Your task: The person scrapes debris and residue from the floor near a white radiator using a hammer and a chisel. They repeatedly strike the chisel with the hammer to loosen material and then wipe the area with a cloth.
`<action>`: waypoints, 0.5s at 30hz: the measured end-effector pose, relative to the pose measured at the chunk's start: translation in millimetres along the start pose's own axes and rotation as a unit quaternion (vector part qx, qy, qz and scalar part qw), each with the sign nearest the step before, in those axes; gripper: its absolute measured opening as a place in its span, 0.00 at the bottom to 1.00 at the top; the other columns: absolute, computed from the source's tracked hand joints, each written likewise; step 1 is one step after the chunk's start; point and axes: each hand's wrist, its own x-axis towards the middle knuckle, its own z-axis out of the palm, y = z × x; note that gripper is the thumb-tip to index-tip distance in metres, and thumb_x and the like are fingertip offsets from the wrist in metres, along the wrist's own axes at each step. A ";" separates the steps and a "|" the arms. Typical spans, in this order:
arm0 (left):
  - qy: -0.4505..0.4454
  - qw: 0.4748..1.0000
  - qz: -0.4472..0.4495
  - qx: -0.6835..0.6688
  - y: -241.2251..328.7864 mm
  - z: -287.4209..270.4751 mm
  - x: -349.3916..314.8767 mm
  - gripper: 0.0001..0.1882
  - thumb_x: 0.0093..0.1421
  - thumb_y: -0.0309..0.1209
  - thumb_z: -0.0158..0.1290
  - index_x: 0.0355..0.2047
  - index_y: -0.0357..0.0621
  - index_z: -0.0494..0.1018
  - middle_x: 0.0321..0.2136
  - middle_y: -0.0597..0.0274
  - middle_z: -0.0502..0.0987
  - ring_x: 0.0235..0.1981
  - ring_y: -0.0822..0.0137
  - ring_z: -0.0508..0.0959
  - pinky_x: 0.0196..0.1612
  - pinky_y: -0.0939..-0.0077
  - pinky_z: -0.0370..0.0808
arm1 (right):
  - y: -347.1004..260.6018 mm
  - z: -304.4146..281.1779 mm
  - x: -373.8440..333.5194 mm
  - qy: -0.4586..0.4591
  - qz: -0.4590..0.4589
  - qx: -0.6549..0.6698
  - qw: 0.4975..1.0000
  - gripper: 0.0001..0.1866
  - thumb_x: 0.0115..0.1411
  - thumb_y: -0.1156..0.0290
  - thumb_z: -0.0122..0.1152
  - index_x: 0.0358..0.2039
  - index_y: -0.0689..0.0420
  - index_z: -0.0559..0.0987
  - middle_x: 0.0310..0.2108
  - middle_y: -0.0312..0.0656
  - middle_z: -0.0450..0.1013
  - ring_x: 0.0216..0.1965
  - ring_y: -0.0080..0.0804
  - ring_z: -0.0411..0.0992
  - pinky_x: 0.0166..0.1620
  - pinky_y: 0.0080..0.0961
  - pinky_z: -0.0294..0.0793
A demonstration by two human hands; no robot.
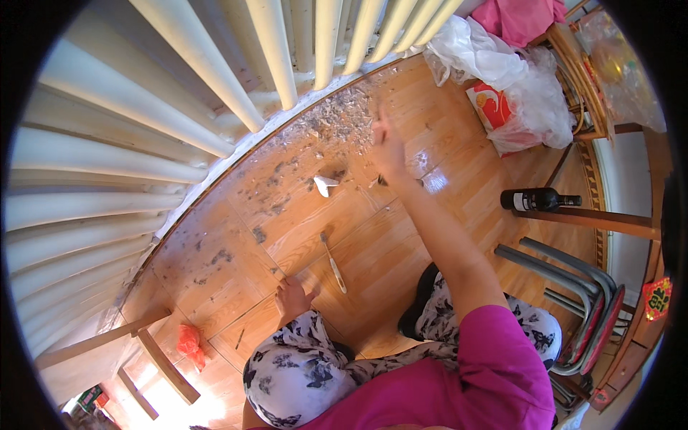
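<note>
My right arm stretches out over the tiled floor (444,208). My right hand (389,150) is smeared by motion, its fingers curled. A thin dark streak runs from it toward the radiator (322,43), too blurred to name. Just beyond the hand, grey dust and flaky debris (333,118) lie along the radiator's foot. My left hand (292,298) is low beside my knee, fingers spread and holding nothing. Between the hands lies a slim brush-like tool (335,271) with a pale handle and a dark tip. A folded white scrap (325,186) rests by the debris.
White plastic bags (534,107) and a red-and-white package (491,107) sit at the far right by a wooden rack (580,79). A dark bottle (539,200) lies on a wooden bar. Folded metal-framed stools (584,287) stand right. A red plastic bag (190,345) lies left near wooden legs (166,365).
</note>
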 end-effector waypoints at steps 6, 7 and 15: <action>-0.012 1.000 -0.007 -0.008 0.9 7.5 -0.3 0.40 0.45 0.47 0.68 0.49 0.32 0.64 0.49 0.41 0.68 0.51 0.43 0.70 0.51 0.53 0.70 | 5.6 -2.3 -11.8 0.033 -0.131 -0.094 0.986 0.25 0.69 0.64 0.46 0.66 0.35 0.60 0.38 0.55 0.76 0.34 0.50 0.77 0.36 0.40 0.73; -0.014 1.000 -0.014 0.013 0.6 5.5 -1.4 0.39 0.46 0.48 0.67 0.48 0.32 0.65 0.49 0.42 0.69 0.51 0.45 0.71 0.51 0.54 0.71 | -3.2 -6.7 -18.5 0.022 -0.143 -0.121 0.982 0.26 0.69 0.63 0.45 0.66 0.35 0.59 0.37 0.55 0.76 0.33 0.52 0.76 0.36 0.42 0.73; -0.005 1.000 -0.004 -0.005 4.8 1.9 -1.2 0.39 0.46 0.48 0.67 0.49 0.33 0.65 0.49 0.44 0.69 0.52 0.46 0.71 0.51 0.56 0.71 | -38.3 -49.1 -5.7 -0.020 -0.125 -0.285 0.950 0.27 0.67 0.65 0.46 0.66 0.35 0.60 0.35 0.56 0.76 0.34 0.54 0.76 0.36 0.47 0.72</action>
